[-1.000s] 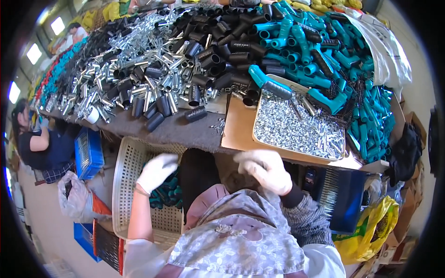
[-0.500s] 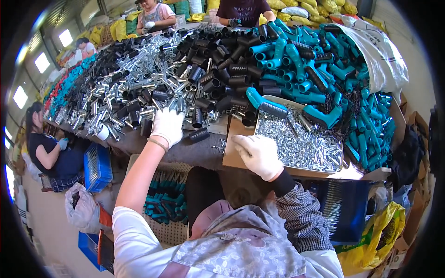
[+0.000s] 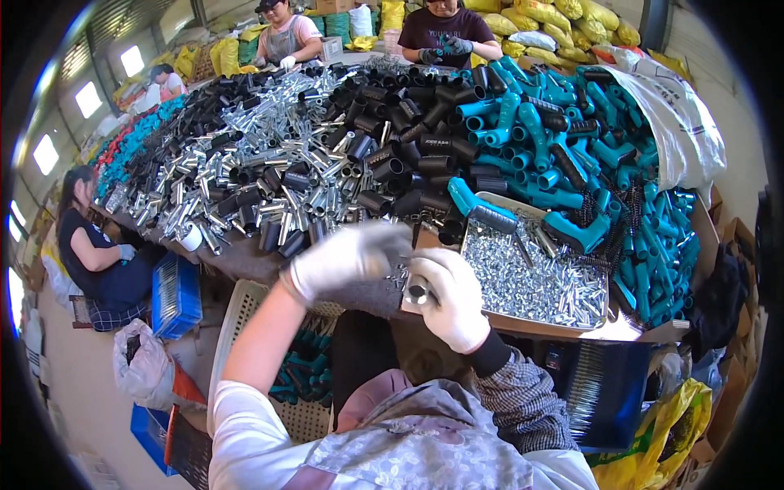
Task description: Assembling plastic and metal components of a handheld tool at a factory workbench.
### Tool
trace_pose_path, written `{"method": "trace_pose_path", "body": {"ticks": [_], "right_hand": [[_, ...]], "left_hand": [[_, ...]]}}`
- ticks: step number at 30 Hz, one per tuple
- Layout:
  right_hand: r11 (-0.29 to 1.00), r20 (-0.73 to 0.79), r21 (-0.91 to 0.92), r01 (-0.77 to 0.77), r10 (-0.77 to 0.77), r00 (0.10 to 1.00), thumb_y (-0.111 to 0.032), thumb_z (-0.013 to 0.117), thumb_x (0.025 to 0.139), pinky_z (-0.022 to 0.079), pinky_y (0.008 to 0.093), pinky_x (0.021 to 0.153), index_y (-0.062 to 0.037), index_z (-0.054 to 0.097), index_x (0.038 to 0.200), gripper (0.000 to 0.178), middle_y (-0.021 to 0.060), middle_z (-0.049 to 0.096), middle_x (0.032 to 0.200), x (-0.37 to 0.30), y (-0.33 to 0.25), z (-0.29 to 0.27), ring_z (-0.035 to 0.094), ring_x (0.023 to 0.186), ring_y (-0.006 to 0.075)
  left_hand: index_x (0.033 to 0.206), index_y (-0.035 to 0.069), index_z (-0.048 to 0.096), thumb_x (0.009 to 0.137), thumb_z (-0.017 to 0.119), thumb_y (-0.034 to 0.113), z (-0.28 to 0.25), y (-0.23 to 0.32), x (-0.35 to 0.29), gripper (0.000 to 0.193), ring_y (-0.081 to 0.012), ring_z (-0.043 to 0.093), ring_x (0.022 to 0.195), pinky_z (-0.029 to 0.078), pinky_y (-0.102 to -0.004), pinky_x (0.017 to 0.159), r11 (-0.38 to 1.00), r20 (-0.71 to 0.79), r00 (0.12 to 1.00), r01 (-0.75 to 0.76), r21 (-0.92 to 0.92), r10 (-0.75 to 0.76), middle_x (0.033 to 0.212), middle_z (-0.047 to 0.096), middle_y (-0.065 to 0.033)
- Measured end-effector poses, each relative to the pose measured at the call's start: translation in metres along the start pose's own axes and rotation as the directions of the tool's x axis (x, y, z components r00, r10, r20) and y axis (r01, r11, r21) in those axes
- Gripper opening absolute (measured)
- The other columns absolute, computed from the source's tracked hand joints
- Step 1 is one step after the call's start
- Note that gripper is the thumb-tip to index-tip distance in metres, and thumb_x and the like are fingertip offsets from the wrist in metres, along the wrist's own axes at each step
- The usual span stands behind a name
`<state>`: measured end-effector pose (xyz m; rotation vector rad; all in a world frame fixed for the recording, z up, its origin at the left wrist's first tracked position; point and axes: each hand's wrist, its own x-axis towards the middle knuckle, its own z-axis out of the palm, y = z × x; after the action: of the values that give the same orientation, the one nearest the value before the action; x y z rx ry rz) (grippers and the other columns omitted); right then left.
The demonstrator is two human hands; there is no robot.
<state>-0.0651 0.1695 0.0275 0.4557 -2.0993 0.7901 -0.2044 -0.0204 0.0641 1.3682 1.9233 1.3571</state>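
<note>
My right hand (image 3: 451,300), in a white glove, is closed around a short silvery tube (image 3: 418,293) whose round dark end faces me. Close beside it is my left hand (image 3: 347,260), also gloved; its fingers are smeared by motion, and whether they hold anything is unclear. Both hands are over the near edge of the work table. A metal tray (image 3: 606,300) of small shiny metal parts (image 3: 531,282) sits just right of my right hand. Beyond my left hand lies a heap of silvery metal tubes (image 3: 286,216) mixed with black sleeves (image 3: 359,147).
Teal curved handles (image 3: 523,122) are piled at the far right beside a white sack (image 3: 674,122). Below the table stand a beige crate (image 3: 233,335) with teal-handled pieces and a dark blue bin (image 3: 608,384). Several people work around the table, one seated at left (image 3: 90,245).
My left hand has left the pile of metal tubes and come right, next to my right hand. My right hand has turned and now shows a tube in its grip. The view has shifted slightly.
</note>
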Motion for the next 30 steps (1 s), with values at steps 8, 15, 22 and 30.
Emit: {"method": "trace_pose_path", "body": {"ticks": [8,15,22,30], "right_hand": [[0.970,0.174,0.165,-0.176,0.147,0.974,-0.013,0.077,0.076,0.051,0.0434,0.080,-0.0087,0.064,0.115,0.042,0.0127,0.064,0.097,-0.023,-0.046,-0.023,0.063,0.093,0.0356],[0.722,0.373,0.431,-0.541,0.403,0.836,-0.018,0.068,0.090,0.053,0.0394,0.087,-0.0068,0.062,0.126,0.038,0.0158,0.067,0.106,-0.067,-0.047,-0.042,0.067,0.100,0.0345],[0.566,0.507,0.422,-0.708,0.500,0.702,-0.014,0.070,0.093,0.053,0.0295,0.078,0.0005,0.060,0.129,0.041,0.0073,0.068,0.099,-0.118,-0.036,-0.025,0.062,0.085,0.0137],[0.267,0.588,0.557,-0.787,0.542,0.600,-0.026,0.065,0.100,0.048,0.0252,0.071,0.0012,0.057,0.130,0.041,0.0004,0.061,0.095,-0.147,-0.032,-0.035,0.054,0.079,0.0083]], "left_hand": [[0.106,0.014,0.075,0.088,0.060,0.020,-0.132,-0.140,0.080,0.025,-0.0404,0.068,0.102,0.055,-0.0486,0.087,0.337,-0.614,0.787,0.562,0.755,0.063,0.102,0.073,-0.0197],[0.120,0.003,0.068,0.083,0.062,0.018,-0.086,-0.057,0.052,0.041,-0.0385,0.069,0.101,0.052,-0.0474,0.088,0.477,-0.601,0.790,0.576,0.664,-0.119,0.107,0.072,-0.0230],[0.155,0.001,0.031,0.082,0.078,0.015,0.113,0.008,-0.061,0.088,-0.0142,0.062,0.085,0.055,-0.0280,0.075,0.875,-0.426,0.858,0.056,-0.482,-0.289,0.100,0.062,-0.0054],[0.133,-0.004,0.055,0.100,0.064,0.023,0.193,0.002,-0.081,0.043,-0.0229,0.061,0.112,0.046,-0.0349,0.101,0.932,-0.433,0.879,0.036,-0.361,-0.201,0.120,0.065,-0.0141]]}}
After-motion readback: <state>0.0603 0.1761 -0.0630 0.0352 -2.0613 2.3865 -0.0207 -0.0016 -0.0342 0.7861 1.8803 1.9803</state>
